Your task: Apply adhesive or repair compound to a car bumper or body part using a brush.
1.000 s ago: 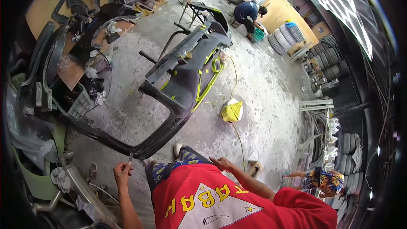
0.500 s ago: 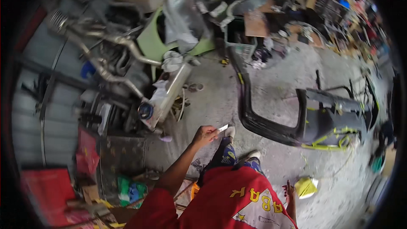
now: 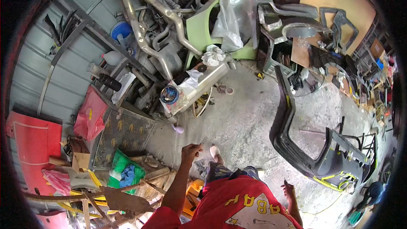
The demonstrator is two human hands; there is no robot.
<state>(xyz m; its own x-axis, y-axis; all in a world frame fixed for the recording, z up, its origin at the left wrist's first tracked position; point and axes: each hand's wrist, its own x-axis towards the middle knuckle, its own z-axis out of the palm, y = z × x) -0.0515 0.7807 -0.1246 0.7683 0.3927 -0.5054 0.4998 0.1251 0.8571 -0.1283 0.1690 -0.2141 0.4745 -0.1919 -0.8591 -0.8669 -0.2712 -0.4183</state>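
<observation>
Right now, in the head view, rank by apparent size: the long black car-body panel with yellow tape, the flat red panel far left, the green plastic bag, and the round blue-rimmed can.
Largest to smallest:
1. Black car-body panel
2. Red panel
3. Green bag
4. Blue-rimmed can

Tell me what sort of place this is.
Probably a vehicle body workshop: a big black body panel stands on the floor, bent metal pipes that look like exhausts are piled by the wall, and a pale green panel leans among other parts.
</observation>
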